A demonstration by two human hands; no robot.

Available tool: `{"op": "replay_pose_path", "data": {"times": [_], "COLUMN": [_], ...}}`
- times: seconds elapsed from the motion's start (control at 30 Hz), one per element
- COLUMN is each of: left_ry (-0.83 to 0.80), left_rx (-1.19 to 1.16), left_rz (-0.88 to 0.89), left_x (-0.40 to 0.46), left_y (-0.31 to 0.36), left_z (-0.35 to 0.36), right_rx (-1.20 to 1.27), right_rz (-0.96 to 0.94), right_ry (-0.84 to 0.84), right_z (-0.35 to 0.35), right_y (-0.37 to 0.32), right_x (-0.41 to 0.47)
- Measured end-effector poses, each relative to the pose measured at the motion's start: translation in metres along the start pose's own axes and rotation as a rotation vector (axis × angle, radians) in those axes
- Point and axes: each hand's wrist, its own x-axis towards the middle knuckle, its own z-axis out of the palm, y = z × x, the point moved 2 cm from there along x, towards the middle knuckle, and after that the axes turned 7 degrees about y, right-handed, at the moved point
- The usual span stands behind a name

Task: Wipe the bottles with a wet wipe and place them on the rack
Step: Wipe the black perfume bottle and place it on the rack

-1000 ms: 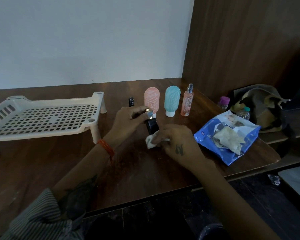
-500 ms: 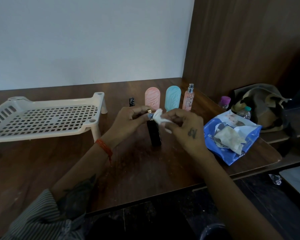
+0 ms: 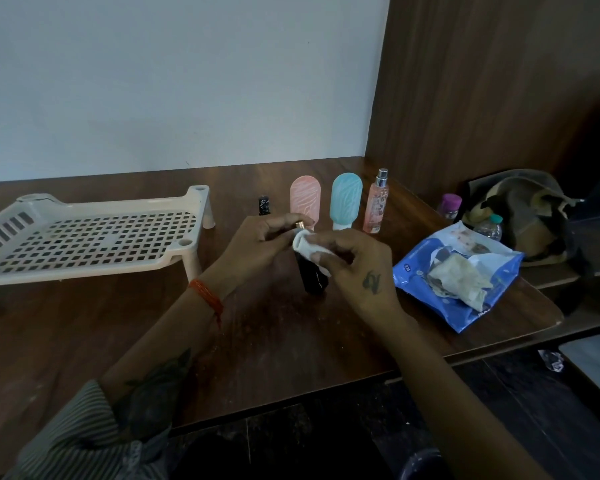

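Striped sleeve (image 3: 80, 441), orange wrist thread (image 3: 207, 295) (left arm), tattooed right hand (image 3: 361, 271).

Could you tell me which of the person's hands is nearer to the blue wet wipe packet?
Right. The right hand, pinching the white wipe against the black bottle, sits just left of the blue wet wipe packet; the left hand grips the bottle's top, farther left.

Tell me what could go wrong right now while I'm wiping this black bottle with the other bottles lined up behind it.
The left hand grips only the top of the black bottle, so rubbing with the wet wipe might twist it loose. The pink bottle stands upright right behind the hands and could be knocked over.
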Motion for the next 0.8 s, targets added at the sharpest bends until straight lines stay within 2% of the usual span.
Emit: {"op": "replay_pose_path", "data": {"times": [0.07,0.2,0.33,0.47,0.53,0.67,0.8], "left_ry": [-0.003,-0.032,-0.016,-0.039,-0.044,-0.013,-0.012], "left_rx": [-0.004,-0.002,0.015,-0.016,-0.005,-0.029,-0.024], "left_rz": [-0.008,-0.034,-0.024,-0.044,-0.033,-0.041,-0.055], "left_x": [0.000,0.001,0.001,-0.001,-0.001,0.000,0.001], "left_y": [0.000,-0.002,0.000,0.000,0.001,-0.001,-0.004], "left_z": [-0.001,0.001,0.002,0.002,0.002,0.003,0.002], "right_rx": [0.005,-0.051,-0.016,-0.087,-0.065,0.031,-0.003], "right_rz": [0.008,-0.023,-0.058,0.014,-0.011,-0.024,-0.039], "right_ry": [-0.039,0.094,0.023,0.086,0.116,-0.088,-0.045], "right_z": [0.002,-0.004,0.000,0.001,-0.004,-0.003,0.001], "right_y": [0.001,0.003,-0.002,0.003,0.004,-0.001,0.001], "right_x": [0.000,0.004,-0.003,0.000,0.001,-0.006,-0.006]}}
